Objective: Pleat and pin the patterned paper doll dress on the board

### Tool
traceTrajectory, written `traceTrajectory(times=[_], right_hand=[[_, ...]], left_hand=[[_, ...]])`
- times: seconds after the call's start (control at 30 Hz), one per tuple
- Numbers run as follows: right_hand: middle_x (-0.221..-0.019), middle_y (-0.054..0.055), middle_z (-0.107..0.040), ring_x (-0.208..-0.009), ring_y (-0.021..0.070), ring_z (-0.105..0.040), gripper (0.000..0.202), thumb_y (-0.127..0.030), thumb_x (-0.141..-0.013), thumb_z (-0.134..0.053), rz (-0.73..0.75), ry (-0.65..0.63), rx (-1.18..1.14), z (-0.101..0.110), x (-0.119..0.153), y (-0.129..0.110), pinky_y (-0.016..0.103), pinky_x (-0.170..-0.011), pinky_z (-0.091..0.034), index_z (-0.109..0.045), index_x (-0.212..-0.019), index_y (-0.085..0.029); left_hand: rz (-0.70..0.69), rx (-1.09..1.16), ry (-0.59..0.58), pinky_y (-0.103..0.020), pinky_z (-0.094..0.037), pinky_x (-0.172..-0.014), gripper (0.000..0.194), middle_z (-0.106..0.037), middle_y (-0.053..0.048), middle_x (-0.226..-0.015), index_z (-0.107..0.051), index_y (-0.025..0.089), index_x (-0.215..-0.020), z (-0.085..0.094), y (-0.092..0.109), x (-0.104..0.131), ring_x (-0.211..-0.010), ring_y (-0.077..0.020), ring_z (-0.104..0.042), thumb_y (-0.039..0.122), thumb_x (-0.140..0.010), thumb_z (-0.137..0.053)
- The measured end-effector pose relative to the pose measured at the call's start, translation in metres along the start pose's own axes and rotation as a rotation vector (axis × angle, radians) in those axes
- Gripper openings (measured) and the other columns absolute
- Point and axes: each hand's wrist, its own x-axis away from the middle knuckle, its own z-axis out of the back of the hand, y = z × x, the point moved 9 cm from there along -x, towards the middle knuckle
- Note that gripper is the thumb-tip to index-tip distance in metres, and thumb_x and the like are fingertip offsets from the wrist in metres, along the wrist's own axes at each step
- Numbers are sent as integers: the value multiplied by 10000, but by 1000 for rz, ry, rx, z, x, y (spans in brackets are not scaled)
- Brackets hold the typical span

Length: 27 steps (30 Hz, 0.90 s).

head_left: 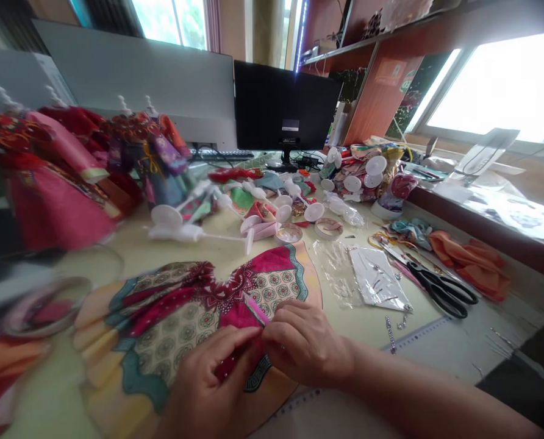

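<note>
A small patterned doll's skirt [171, 329] is spread on the table, with maroon panels, round motifs, a teal band and a peach ruffled hem. My left hand [210, 378] pinches a fold of its maroon cloth near the front. Close against it, my right hand [304, 341] is closed on the same cloth, fingers curled, and the fingertips nearly meet. From beneath the right fingers a thin pink strip [257, 311] runs up toward the gathered neck of the skirt. Whether the right fingers also hold something small is hidden.
Black-handled scissors [436, 286] and a plastic-wrapped card [379, 277] lie to the right, near a ruler [418, 332]. White doll stands [315, 211] and tape rolls [328, 228] are beyond the skirt. Dressed doll forms [148, 152] stand left, before monitors [285, 103].
</note>
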Motion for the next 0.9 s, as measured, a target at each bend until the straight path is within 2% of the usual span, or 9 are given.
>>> traceTrajectory(times=[0.1, 0.23, 0.33, 0.5, 0.7, 0.8, 0.9], right_hand=[[-555, -24, -460, -526, 99, -384, 92, -122, -809, -465, 11, 20, 17, 1, 0, -1, 233, -531, -382, -510, -733, -148], [-562, -19, -469, -529, 101, -394, 139, -145, -847, -416, 29, 24, 33, 2, -1, -3, 235, -533, -384, -511, -747, -147], [-583, -14, -493, -538, 101, -411, 138, -162, -859, -410, 25, 6, 25, 0, -1, -1, 237, -536, -392, -518, -774, -144], [-614, -11, -541, -557, 95, -462, 149, -208, -895, -408, 22, -18, 72, -2, 0, 1, 234, -542, -410, -525, -835, -140], [-622, -15, -555, -568, 92, -491, 105, -211, -856, -473, 28, 40, 83, 1, 2, 1, 226, -548, -424, -538, -865, -129], [-620, -17, -549, -564, 91, -485, 108, -192, -847, -451, 49, 60, 85, 2, 3, 0, 225, -552, -425, -543, -857, -137], [-601, -21, -532, -554, 89, -485, 140, -203, -862, -419, 62, 78, 86, 4, 2, -1, 222, -546, -423, -542, -835, -140]], left_hand=[[-138, -122, 48, -150, -538, -646, 142, -699, 38, -780, -671, 265, -883, 4, 8, 2, -703, -101, -659, 235, -786, -572], [-139, -192, 82, -163, -552, -665, 143, -709, 42, -816, -671, 279, -884, 7, 6, 3, -723, -109, -672, 265, -779, -575], [-57, -139, 26, -150, -555, -622, 129, -716, 53, -801, -678, 291, -853, 3, 2, 0, -692, -112, -679, 302, -770, -580], [179, 51, -127, -141, -554, -565, 186, -730, 45, -791, -698, 293, -865, -8, -18, 0, -689, -149, -695, 387, -741, -595], [368, 179, -129, -176, -566, -621, 281, -731, 25, -863, -702, 290, -908, -15, -56, 12, -762, -198, -696, 452, -683, -656], [418, 287, -191, -234, -578, -672, 311, -725, 9, -906, -688, 282, -966, -24, -67, 17, -811, -226, -688, 444, -703, -652], [415, 317, -202, -257, -589, -662, 317, -727, 6, -888, -684, 275, -987, -25, -66, 17, -818, -241, -686, 424, -709, -656]])
